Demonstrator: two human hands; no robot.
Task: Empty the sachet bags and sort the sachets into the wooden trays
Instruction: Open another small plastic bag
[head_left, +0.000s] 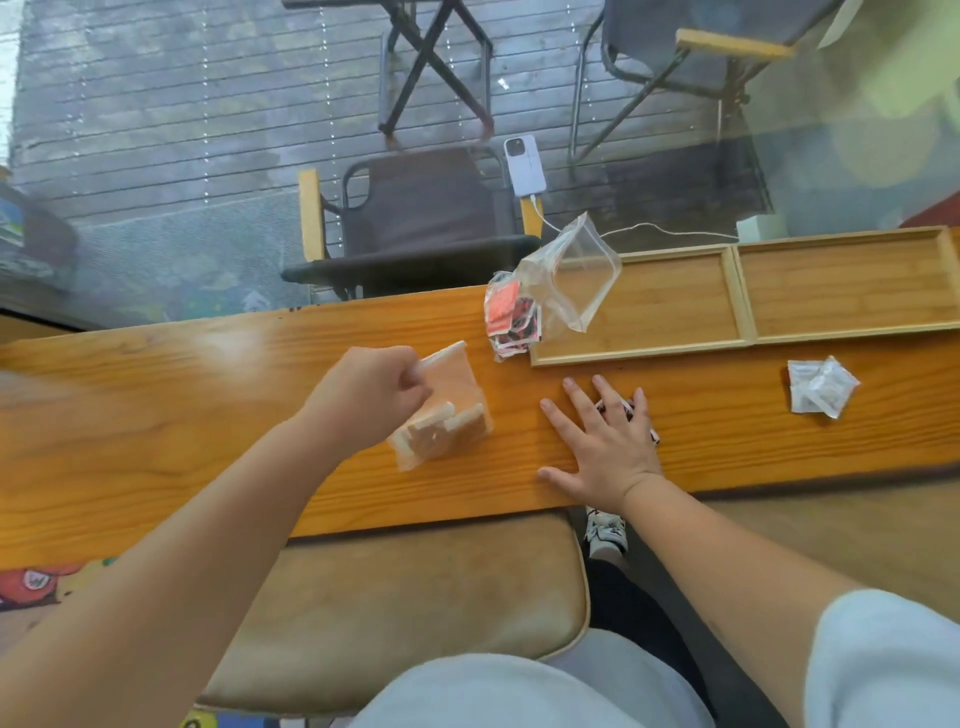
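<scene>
My left hand (371, 397) pinches the top edge of a clear bag of pale sachets (447, 410) that rests on the wooden table (156, 415). My right hand (605, 441) lies flat, fingers spread, over a few red-and-black sachets (631, 413) on the table. Another clear bag (569, 275), open and partly collapsed, leans on the near-left corner of the left wooden tray (644, 306), with red and black sachets (511, 319) spilling from it. The right wooden tray (847, 286) holds nothing. A small pile of white sachets (821, 387) lies in front of it.
A phone (524, 166) on a white cable rests on the dark chair (415, 218) beyond the table's far edge. A white charger block (758, 228) sits behind the trays. A cushioned bench (405, 597) is under me, below the table's near edge.
</scene>
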